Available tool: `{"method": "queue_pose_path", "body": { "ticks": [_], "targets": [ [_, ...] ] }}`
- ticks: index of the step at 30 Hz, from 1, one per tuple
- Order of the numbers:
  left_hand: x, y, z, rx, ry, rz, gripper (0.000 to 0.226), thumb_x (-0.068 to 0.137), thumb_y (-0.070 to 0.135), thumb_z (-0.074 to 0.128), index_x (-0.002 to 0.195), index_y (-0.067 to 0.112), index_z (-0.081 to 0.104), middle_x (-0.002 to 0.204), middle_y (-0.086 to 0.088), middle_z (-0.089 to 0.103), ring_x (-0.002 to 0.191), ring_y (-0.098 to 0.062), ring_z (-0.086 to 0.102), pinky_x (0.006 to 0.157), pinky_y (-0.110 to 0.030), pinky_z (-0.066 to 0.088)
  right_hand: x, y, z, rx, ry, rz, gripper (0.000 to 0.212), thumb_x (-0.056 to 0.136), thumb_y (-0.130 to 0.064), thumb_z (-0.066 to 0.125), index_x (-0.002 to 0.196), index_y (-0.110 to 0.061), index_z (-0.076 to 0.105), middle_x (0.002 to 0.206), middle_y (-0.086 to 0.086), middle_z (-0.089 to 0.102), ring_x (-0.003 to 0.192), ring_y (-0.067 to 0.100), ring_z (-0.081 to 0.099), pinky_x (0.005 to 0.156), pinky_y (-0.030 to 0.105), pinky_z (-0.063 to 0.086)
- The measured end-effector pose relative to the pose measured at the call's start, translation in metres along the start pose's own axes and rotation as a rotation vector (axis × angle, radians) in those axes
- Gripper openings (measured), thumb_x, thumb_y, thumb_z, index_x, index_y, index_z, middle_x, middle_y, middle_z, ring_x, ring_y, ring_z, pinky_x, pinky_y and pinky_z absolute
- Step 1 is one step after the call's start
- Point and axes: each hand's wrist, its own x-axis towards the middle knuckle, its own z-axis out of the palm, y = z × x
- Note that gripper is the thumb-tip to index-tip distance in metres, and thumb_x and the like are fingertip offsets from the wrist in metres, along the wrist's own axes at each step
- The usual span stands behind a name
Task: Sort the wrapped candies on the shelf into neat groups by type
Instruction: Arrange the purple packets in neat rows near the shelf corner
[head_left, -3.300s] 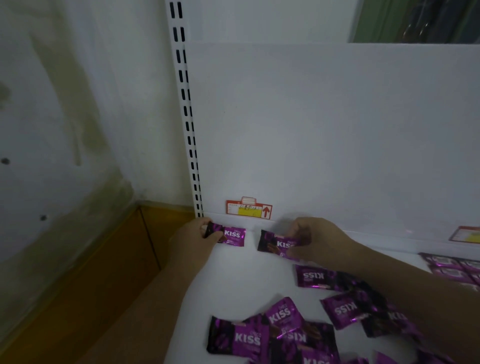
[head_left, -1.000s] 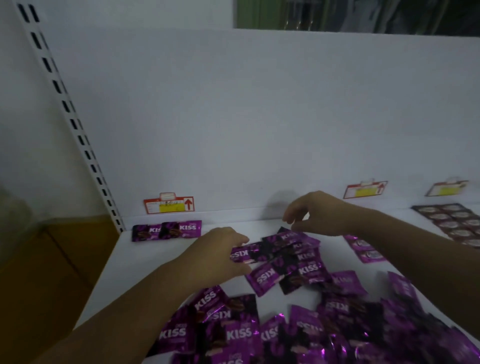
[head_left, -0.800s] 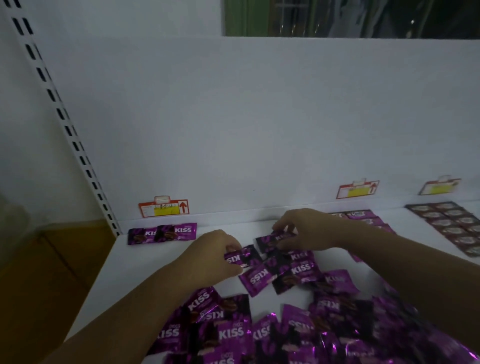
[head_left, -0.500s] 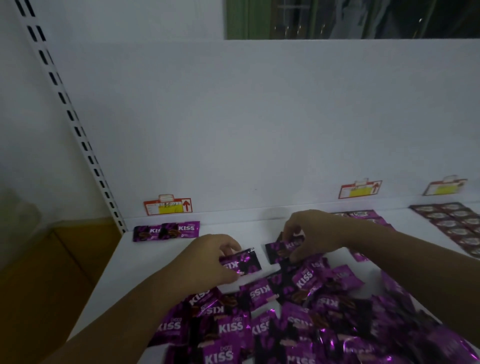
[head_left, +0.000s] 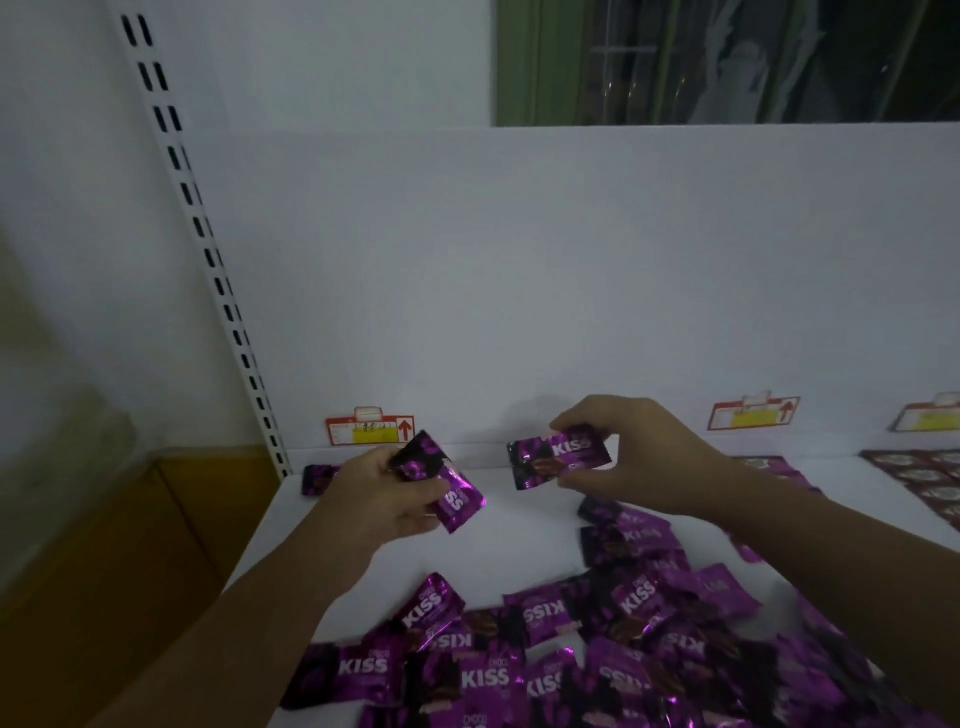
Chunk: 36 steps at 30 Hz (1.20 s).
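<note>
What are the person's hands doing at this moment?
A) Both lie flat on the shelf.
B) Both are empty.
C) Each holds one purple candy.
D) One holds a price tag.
C: the left hand grips one purple candy and the right hand pinches a second candy, both clear of the loose pile.

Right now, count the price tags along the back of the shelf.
3. First price tag behind the left hand; second price tag past the right hand; third price tag cut off at the right edge. Others may lie beyond view.
</note>
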Motion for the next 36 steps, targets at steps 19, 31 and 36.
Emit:
{"method": "queue_pose_path", "body": {
  "ticks": [19,31,36],
  "targets": [
    [0.019,-0.021,-0.065,-0.303,0.358,0.104,0.022,0.075,0.012,0.069,0.096,0.017,0.063,0.089,-0.004,0.071,0.075,-0.015,0.069,0.055,-0.021,0.053,0.041,-0.014,0.070,-0.150,0.116,-0.180,0.027,0.073,-0.033,0.077,0.083,-0.012,0.064,0.083,0.002,0.064,0.071,0.019,0.058,0.061,0.034,0.050],
    [0.020,-0.033,-0.061,-0.329,0.304,0.037,0.025,0.075,0.010,0.069,0.100,0.013,0.063,0.089,-0.006,0.073,0.079,-0.019,0.071,0.059,-0.021,0.054,0.066,-0.017,0.112,-0.417,-0.020,-0.283,0.031,0.085,-0.042,0.059,0.098,-0.016,0.068,0.102,0.001,0.067,0.097,0.023,0.059,0.073,0.031,0.051],
    [0.018,-0.034,-0.056,-0.322,0.238,0.016,0.020,0.084,0.006,0.062,0.104,0.011,0.062,0.090,-0.007,0.073,0.083,-0.023,0.071,0.060,-0.022,0.055,0.060,-0.017,0.115,-0.402,-0.011,-0.326,0.024,0.084,-0.032,0.065,0.091,-0.011,0.072,0.098,0.006,0.069,0.092,0.027,0.064,0.068,0.033,0.055]
  ]
}}
